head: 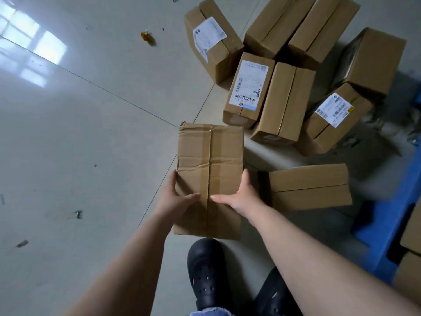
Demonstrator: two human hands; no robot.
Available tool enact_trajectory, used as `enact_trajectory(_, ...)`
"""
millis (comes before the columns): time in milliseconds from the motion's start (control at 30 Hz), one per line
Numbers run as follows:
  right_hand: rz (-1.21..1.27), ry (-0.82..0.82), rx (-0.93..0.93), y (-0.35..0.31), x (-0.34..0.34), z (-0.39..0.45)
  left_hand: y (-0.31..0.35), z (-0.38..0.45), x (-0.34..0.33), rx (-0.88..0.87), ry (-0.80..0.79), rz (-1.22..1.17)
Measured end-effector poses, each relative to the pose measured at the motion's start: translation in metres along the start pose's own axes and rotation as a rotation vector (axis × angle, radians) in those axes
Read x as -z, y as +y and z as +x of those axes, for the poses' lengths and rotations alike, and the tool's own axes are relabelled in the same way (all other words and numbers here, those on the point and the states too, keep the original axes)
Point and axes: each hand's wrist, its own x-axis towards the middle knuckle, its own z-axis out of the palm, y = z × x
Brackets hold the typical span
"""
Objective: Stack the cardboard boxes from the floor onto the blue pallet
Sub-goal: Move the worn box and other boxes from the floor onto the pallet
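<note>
Two hands: both on one creased box (pixel 209 179), my left hand (pixel 180 199) on its left side, my right hand (pixel 239 197) on its right side.
Fingers: clasped around the box from opposite sides, thumbs lying on the top face near the tape seam, the rest wrapped under the edges where I cannot see them.
Why this hold: squeezing from both sides keeps the long box level and stops it twisting.
Box position: in front of me above my shoes (pixel 207 272); whether it is clear of the floor (pixel 79 133) I cannot tell.
Pile: eight more boxes on the floor ahead and to the right, some with white labels, like the labelled box (pixel 249 87), leaning against each other.
Nearest spare: a plain box (pixel 309 185) lies just beside my right hand, close to the pallet.
Pallet: the blue pallet (pixel 387 213) shows at the right edge, with cardboard already on it at the frame edge.
Step in hand, as I judge it: carrying this box to the right, onto the pallet.
</note>
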Motion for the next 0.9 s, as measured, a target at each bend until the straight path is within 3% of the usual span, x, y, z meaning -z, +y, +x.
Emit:
enact_trajectory(233, 0.113, 0.041, 0.049, -0.025, 0.024, -0.026, 0.034, -0.029, -0.005, -0.091, 0.146, 0.074)
enact_trajectory(467, 0.425, 0.142, 0.057, -0.055, 0.081, -0.078, 0.121, -0.091, -0.010, -0.395, 0.176, 0.208)
enact_trajectory(700, 0.795, 0.185, 0.176, -0.054, 0.168, -0.161, 0.188, -0.187, -0.048, -0.622, 0.046, 0.388)
enact_trajectory(900, 0.886, 0.355, 0.144, -0.016, 0.240, -0.219, 0.225, -0.243, -0.118, -0.689, -0.120, 0.439)
